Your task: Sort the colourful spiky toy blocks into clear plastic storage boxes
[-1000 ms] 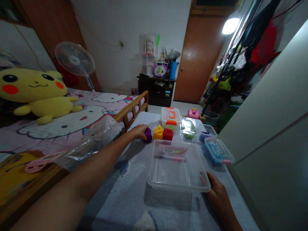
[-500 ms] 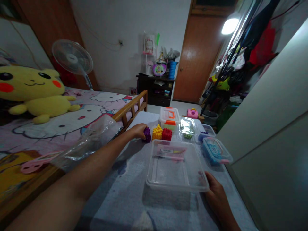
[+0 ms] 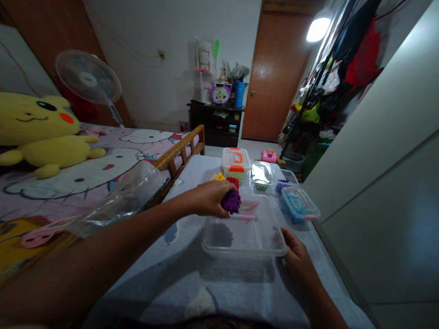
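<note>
My left hand (image 3: 213,198) is closed around a purple toy block (image 3: 231,202) with a knobbly surface, held above the far left part of a clear plastic box (image 3: 245,253). Pink and yellow slim items show through the far end of that box. On the box's near right corner, my right hand (image 3: 295,249) grips the rim, its fingers partly hidden by the wall. Behind my left hand, a yellow block (image 3: 218,176) and a red block (image 3: 233,182) stand side by side, both partly covered.
Farther back stand an orange-latched container (image 3: 236,161), a clear container with green pieces (image 3: 261,176), a tub with purple pieces (image 3: 285,178) and a lidded blue box (image 3: 299,204). A wooden bed rail (image 3: 180,153) and a clear plastic bag (image 3: 120,201) lie leftward.
My left hand has lifted the purple block from beside the yellow one and carried it right, over the clear box. My right hand stays at the box's corner. The view has shifted slightly.
</note>
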